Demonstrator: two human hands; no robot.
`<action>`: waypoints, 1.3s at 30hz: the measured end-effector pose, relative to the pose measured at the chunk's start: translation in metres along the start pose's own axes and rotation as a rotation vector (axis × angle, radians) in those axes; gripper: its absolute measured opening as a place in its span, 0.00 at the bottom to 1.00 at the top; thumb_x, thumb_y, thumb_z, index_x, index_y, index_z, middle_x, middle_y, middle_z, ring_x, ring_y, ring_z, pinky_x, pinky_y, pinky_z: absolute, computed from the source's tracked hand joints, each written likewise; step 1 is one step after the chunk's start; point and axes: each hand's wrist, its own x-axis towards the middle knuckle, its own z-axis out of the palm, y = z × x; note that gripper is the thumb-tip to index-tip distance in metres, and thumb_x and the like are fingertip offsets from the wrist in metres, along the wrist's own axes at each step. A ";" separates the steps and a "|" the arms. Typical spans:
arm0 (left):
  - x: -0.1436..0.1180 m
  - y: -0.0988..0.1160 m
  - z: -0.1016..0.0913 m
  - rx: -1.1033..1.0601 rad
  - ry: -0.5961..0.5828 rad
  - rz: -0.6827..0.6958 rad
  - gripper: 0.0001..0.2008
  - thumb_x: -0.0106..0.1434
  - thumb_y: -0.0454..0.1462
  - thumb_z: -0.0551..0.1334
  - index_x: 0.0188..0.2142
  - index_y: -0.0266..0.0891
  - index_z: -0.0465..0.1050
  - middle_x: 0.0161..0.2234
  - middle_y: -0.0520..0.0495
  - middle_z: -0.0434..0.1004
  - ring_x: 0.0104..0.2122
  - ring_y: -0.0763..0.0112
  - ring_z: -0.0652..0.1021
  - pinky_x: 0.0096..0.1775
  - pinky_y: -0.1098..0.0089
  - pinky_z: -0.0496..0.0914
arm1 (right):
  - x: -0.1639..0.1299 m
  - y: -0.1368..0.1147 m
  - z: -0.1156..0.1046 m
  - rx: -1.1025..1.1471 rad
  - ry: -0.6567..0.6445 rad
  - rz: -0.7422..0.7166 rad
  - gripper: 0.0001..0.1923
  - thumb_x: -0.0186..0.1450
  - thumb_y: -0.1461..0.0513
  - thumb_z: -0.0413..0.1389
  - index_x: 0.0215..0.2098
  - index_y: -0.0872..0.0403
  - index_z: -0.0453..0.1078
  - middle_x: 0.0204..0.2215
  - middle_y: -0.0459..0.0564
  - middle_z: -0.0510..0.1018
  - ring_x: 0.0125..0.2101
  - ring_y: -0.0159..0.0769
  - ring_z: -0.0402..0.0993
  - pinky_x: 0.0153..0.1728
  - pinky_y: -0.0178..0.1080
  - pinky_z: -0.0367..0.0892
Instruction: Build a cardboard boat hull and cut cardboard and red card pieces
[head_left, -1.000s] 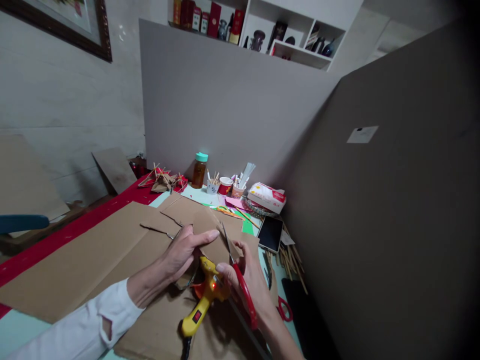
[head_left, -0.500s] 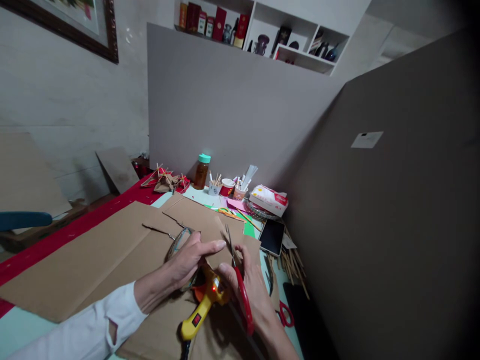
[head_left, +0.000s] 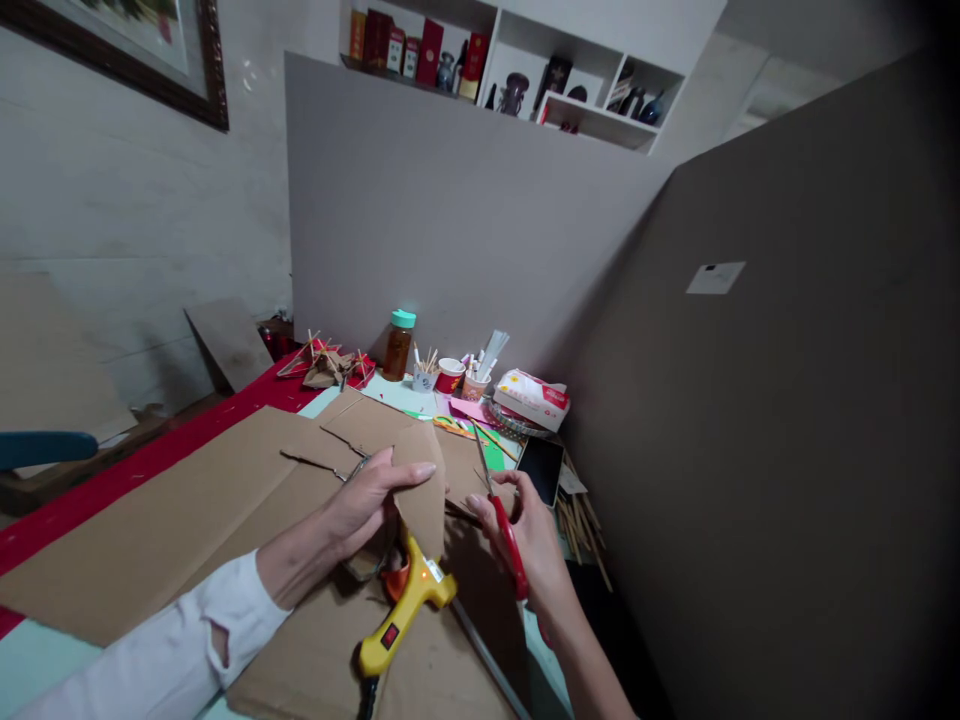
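Observation:
My left hand [head_left: 382, 497] is closed on a small piece of cardboard [head_left: 422, 500], thumb on its face. In my right hand [head_left: 521, 525] are red-handled scissors [head_left: 508, 540], their blades pointing up and away, apart from the piece. Just below the piece a yellow hot glue gun [head_left: 409, 615] lies on the cardboard sheet [head_left: 300, 650], a small light lit on it and a grey glue stick [head_left: 487, 655] sticking out behind. Behind my left hand, a wire-like object with two dark prongs [head_left: 311, 460] is partly hidden.
Along the back stand a bottle with a teal lid [head_left: 398, 345], several paper cups [head_left: 450, 376] and a tissue pack [head_left: 531, 398]. A tablet [head_left: 541, 465] and wooden sticks [head_left: 585, 525] lie at the right, beside a grey partition [head_left: 750, 420]. Red stick frames [head_left: 326, 362] sit at the back left.
My right hand and the scissors have moved right, away from my left hand. The cardboard piece in my left hand now shows its broad face. The view has shifted slightly.

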 end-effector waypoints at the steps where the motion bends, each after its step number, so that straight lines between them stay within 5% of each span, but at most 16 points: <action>1: 0.000 0.002 -0.001 -0.005 0.007 -0.002 0.16 0.46 0.35 0.76 0.33 0.35 0.76 0.29 0.45 0.83 0.30 0.66 0.81 0.35 0.69 0.77 | 0.002 0.002 -0.002 0.026 -0.003 0.017 0.26 0.60 0.46 0.62 0.47 0.52 0.64 0.18 0.39 0.71 0.18 0.33 0.64 0.21 0.32 0.58; 7: -0.001 0.014 -0.003 0.005 0.019 0.007 0.17 0.45 0.34 0.76 0.33 0.35 0.75 0.29 0.45 0.82 0.27 0.65 0.81 0.31 0.69 0.76 | 0.002 0.001 -0.005 0.061 -0.053 -0.020 0.26 0.61 0.49 0.61 0.50 0.51 0.59 0.21 0.36 0.66 0.22 0.33 0.63 0.27 0.34 0.60; 13: -0.006 0.018 -0.009 0.012 -0.005 0.076 0.14 0.51 0.34 0.75 0.36 0.38 0.76 0.31 0.48 0.83 0.31 0.67 0.81 0.33 0.73 0.74 | -0.010 -0.017 -0.008 -0.085 -0.307 -0.095 0.23 0.63 0.47 0.57 0.48 0.53 0.66 0.32 0.47 0.73 0.33 0.41 0.70 0.36 0.39 0.63; 19: -0.002 0.006 -0.020 0.070 -0.084 0.099 0.22 0.57 0.35 0.69 0.52 0.36 0.73 0.38 0.42 0.85 0.36 0.59 0.83 0.39 0.65 0.77 | -0.013 -0.029 -0.008 -0.012 -0.454 -0.030 0.26 0.62 0.46 0.58 0.48 0.57 0.70 0.28 0.47 0.73 0.28 0.39 0.69 0.31 0.38 0.62; 27: -0.007 0.000 -0.013 0.097 -0.200 0.107 0.20 0.61 0.35 0.67 0.53 0.34 0.73 0.47 0.37 0.82 0.43 0.57 0.82 0.44 0.64 0.75 | -0.022 -0.029 0.005 0.013 -0.417 -0.102 0.20 0.60 0.51 0.62 0.45 0.54 0.73 0.29 0.47 0.75 0.30 0.38 0.69 0.30 0.35 0.64; 39: -0.008 -0.004 -0.010 0.087 -0.215 0.077 0.21 0.61 0.35 0.68 0.53 0.35 0.72 0.47 0.38 0.82 0.44 0.57 0.81 0.46 0.64 0.75 | -0.023 -0.032 0.006 0.065 -0.413 -0.163 0.18 0.63 0.47 0.61 0.37 0.54 0.74 0.26 0.46 0.74 0.27 0.36 0.68 0.28 0.33 0.65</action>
